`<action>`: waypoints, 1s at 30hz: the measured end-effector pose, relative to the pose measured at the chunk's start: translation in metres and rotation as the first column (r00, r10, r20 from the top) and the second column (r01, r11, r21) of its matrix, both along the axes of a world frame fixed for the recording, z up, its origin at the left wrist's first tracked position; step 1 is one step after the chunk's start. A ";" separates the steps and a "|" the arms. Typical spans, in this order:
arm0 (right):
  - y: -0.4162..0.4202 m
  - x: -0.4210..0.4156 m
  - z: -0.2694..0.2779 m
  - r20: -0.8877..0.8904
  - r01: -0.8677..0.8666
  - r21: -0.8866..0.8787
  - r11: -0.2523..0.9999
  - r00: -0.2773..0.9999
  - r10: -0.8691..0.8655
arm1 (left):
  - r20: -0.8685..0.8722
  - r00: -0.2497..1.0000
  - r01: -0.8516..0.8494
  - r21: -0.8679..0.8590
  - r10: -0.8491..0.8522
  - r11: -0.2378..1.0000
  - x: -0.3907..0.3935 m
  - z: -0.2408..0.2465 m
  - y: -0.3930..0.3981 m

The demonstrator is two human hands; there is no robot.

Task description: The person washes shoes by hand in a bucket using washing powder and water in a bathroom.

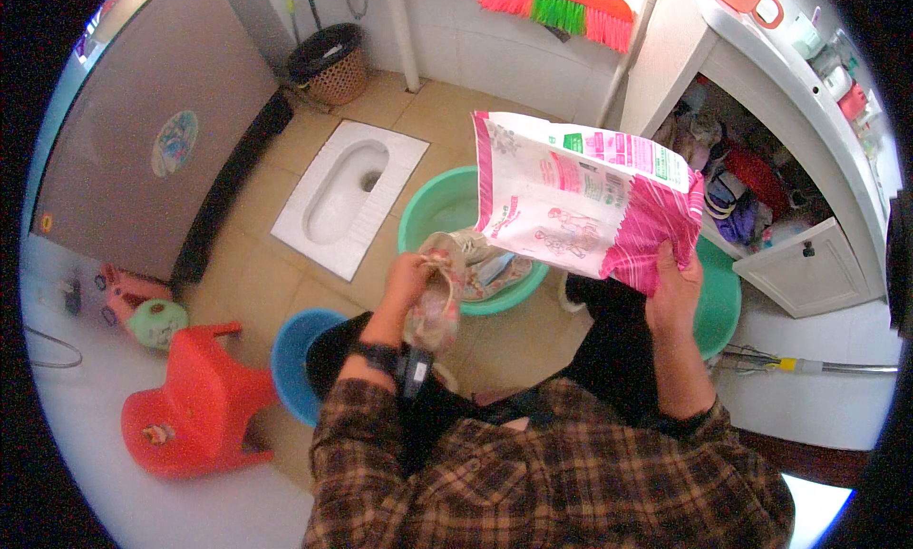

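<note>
My left hand [409, 281] grips a floral fabric shoe [435, 313], held above the near left rim of a mint-green plastic basin [431, 196]. In my right hand [674, 288] is a pink and white printed plastic detergent bag [556, 199], grasped by its lower pink end. The bag lies tilted over the basin, its white end towards the far left and one corner close to the shoe. Inside the basin another patterned shoe [503, 278] is partly visible; the bag hides the basin's right side. Whether anything comes out of the bag, I cannot tell.
A white squat toilet [339, 192] is set in the tiled floor. Left of me are a blue basin [289, 360] and a red plastic chair [203, 406]. A green tub [717, 299] and an open cabinet door [806, 267] stand right. A woven bin [339, 74] sits behind.
</note>
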State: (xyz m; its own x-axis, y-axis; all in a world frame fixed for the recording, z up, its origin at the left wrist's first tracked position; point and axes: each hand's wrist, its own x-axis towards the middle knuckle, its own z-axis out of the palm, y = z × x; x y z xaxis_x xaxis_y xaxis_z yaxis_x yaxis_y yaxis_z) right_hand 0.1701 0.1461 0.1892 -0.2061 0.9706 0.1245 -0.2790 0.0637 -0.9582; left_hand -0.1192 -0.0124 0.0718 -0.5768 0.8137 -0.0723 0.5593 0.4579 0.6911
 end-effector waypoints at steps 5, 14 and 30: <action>0.001 0.002 0.002 0.154 -0.048 0.029 0.998 0.987 0.042 | 0.090 0.972 -0.203 -0.136 0.216 0.970 -0.001 -0.021 0.000; -0.009 0.002 0.015 0.416 -0.250 0.481 0.840 0.909 0.033 | 0.030 0.979 -0.194 -0.146 0.201 0.970 0.028 -0.001 0.030; -0.016 -0.018 0.012 0.383 -0.209 0.661 0.721 0.920 -0.084 | 0.214 0.965 -0.142 -0.061 0.152 0.988 0.027 -0.007 0.037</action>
State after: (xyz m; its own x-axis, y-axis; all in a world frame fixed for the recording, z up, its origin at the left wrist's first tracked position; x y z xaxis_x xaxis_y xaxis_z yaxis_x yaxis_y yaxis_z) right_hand 0.1516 0.1303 0.2008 -0.4341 0.6312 0.6427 0.0474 0.7285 -0.6834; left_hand -0.0923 0.0244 0.0645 -0.6560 0.7144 -0.2434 0.3225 0.5569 0.7655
